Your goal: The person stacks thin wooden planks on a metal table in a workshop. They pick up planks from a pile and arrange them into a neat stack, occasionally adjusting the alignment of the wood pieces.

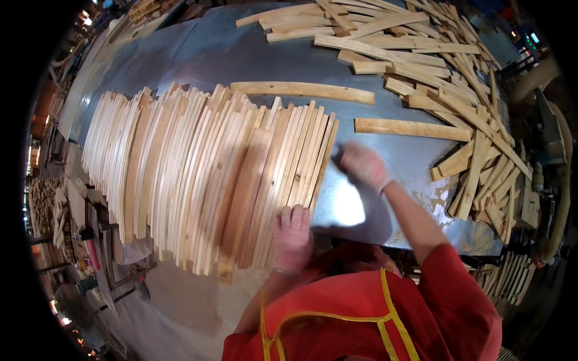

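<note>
A long row of light wooden strips (198,174) lies side by side on a grey metal tabletop (192,54). My left hand (293,237), in a pale pinkish glove, rests on the near ends of the strips at the row's right, its fingers stretched out. Just right of the last strip is my gloved right hand (363,165), low over the table and smeared by motion. A dark blurred patch lies by its fingertips; I cannot make out whether it holds anything. Farther right, a single wooden strip (412,129) lies crosswise.
A loose heap of wooden strips (421,66) spreads over the table's far and right side. Another single strip (303,91) lies behind the row. At the right stands a machine with a pale hose (563,180). Stacked wood (48,204) stands at the far left.
</note>
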A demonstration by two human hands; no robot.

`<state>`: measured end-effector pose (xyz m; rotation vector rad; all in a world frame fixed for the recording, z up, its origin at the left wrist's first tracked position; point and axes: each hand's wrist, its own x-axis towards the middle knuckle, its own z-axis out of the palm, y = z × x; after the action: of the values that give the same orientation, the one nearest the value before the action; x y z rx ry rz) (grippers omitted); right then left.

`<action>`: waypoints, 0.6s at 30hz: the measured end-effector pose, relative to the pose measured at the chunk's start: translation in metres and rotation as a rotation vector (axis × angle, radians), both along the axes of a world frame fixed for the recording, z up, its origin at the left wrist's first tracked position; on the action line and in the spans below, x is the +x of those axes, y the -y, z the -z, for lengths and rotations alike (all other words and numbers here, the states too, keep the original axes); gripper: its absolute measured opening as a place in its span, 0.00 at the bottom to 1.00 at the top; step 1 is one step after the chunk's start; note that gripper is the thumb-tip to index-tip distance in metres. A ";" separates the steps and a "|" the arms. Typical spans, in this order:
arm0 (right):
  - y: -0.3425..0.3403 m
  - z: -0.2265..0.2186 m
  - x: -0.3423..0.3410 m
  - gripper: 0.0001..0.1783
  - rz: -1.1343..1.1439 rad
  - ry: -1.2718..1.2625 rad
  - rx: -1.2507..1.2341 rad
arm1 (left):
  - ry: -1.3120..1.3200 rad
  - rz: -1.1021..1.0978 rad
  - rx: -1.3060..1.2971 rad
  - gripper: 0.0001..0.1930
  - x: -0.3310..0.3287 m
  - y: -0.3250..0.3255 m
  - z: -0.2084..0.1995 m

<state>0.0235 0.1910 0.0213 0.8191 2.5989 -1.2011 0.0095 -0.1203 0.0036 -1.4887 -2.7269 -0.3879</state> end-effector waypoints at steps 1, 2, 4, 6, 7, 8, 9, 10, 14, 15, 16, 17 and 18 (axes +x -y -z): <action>-0.042 0.012 -0.011 0.28 0.138 -0.056 0.086 | 0.008 -0.002 0.009 0.31 -0.002 0.001 -0.001; -0.085 0.035 -0.017 0.30 0.202 -0.193 0.420 | 0.014 0.015 0.024 0.31 -0.004 -0.005 -0.002; -0.141 0.036 -0.044 0.35 0.038 -0.176 0.718 | 0.022 -0.004 0.045 0.29 -0.003 -0.009 -0.002; -0.156 0.038 -0.068 0.37 -0.079 -0.114 0.811 | -0.008 -0.011 0.045 0.27 0.001 -0.011 0.002; -0.162 0.039 -0.074 0.39 -0.131 -0.081 0.858 | -0.039 0.002 0.031 0.26 0.007 -0.011 0.005; -0.163 0.037 -0.083 0.39 -0.158 0.021 0.774 | -0.069 0.002 0.012 0.26 0.010 -0.010 0.007; -0.167 0.026 -0.091 0.39 -0.181 0.122 0.703 | 0.043 0.017 0.037 0.25 0.009 -0.012 0.006; -0.169 0.017 -0.097 0.39 -0.200 0.225 0.630 | 0.131 -0.001 0.089 0.24 0.012 -0.011 0.004; -0.179 -0.012 -0.051 0.34 -0.086 0.127 0.387 | 0.421 -0.162 0.210 0.23 0.016 0.007 -0.025; -0.188 0.002 -0.024 0.33 0.023 0.011 0.212 | 0.479 -0.271 0.188 0.24 0.016 0.019 -0.029; -0.194 0.018 0.005 0.33 0.135 -0.109 0.040 | 0.538 -0.374 0.165 0.24 0.010 0.029 -0.033; -0.185 0.017 0.030 0.33 0.153 -0.132 -0.187 | 0.756 -0.523 0.017 0.23 -0.009 0.037 -0.045; -0.170 0.015 0.056 0.34 0.177 -0.154 -0.406 | 0.975 -0.657 -0.136 0.22 -0.031 0.043 -0.053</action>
<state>0.0793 0.3607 0.0065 0.9105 2.2997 -1.8282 -0.0214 -0.1633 0.0563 -0.2913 -3.7627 -1.1269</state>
